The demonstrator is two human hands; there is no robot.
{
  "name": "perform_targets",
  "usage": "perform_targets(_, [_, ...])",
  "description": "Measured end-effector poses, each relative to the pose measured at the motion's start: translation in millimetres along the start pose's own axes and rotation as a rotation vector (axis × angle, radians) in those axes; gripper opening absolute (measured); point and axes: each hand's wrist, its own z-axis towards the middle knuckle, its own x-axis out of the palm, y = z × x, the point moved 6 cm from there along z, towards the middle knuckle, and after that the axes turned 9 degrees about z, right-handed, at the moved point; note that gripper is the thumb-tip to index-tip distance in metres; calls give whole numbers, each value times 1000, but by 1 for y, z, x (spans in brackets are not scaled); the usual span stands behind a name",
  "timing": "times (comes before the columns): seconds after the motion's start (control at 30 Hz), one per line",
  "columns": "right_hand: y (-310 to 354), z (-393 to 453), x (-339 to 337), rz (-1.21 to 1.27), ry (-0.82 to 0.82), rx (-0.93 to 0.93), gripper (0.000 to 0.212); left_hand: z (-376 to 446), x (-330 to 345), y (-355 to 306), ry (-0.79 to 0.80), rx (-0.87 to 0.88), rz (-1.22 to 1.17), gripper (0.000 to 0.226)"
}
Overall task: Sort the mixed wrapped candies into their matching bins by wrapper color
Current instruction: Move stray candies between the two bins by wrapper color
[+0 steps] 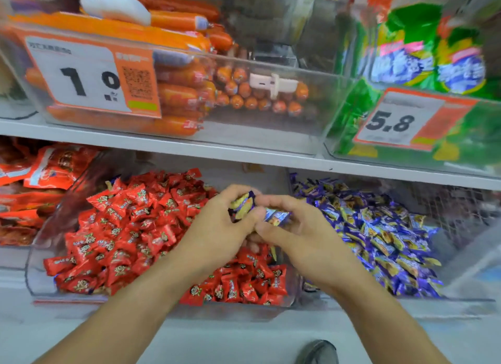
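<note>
A purple-wrapped candy (244,205) is pinched by the left hand (217,228), another purple candy (278,216) by the right hand (295,233), above the red-candy bin (48,258). The purple-candy bin (461,258) is seen at 3 o'clock.

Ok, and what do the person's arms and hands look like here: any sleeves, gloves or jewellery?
Both arms are bare up to the frame's lower edge, with no sleeves in view. The left hand and right hand wear no gloves, and no rings, watch or bracelet can be seen. The frame is somewhat motion-blurred, so small details could be missed.
</note>
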Motion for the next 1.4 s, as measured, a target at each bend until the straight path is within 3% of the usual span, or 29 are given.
perform_targets(0.17, [3, -17, -74, -15, -185, -62, 15, 27, 38, -36, 180, 189, 392, 25])
perform_targets(0.33, [-22, -19, -175, -151, -511, -56, 10, 73, 109, -47, 177, 224, 660, 32])
perform_targets(0.47, [-28, -18, -218, -406, -667, -71, 20, 78, 163, -51, 364, 420, 847, 60])
perform_targets(0.53, [-26, -21, -222, -471, -698, -87, 20, 73, 153, -54, 316, 494, 896, 58])
perform_targets(0.67, [-9, -25, -197, -581, -737, -155, 19, 45, 70, -41, -27, 453, 983, 29])
perform_targets(0.77, [7, -14, -139, -489, -540, -291, 21, 24, 8, -16, -78, 325, 1020, 32])
perform_targets(0.93, [22, 14, -12, -606, 36, -524, 16, 13, -32, 40, 312, 55, 1343, 47])
perform_targets(1.03, [1, 39, 27, -801, 250, -335, 32, 5, -45, 50, 298, 77, 1332, 52])
perform_targets(1.17, [-25, 65, 42, -1197, 417, -25, 51, 4, -53, 41, 175, 121, 1268, 40])
perform_targets(1.27, [-30, 77, 61, -1127, 517, 75, 61, 6, -62, 38, 122, 94, 1191, 34])
perform_targets(1.4, [-39, 87, 67, -1099, 513, 117, 52, 6, -81, 32, 26, 46, 1101, 41])
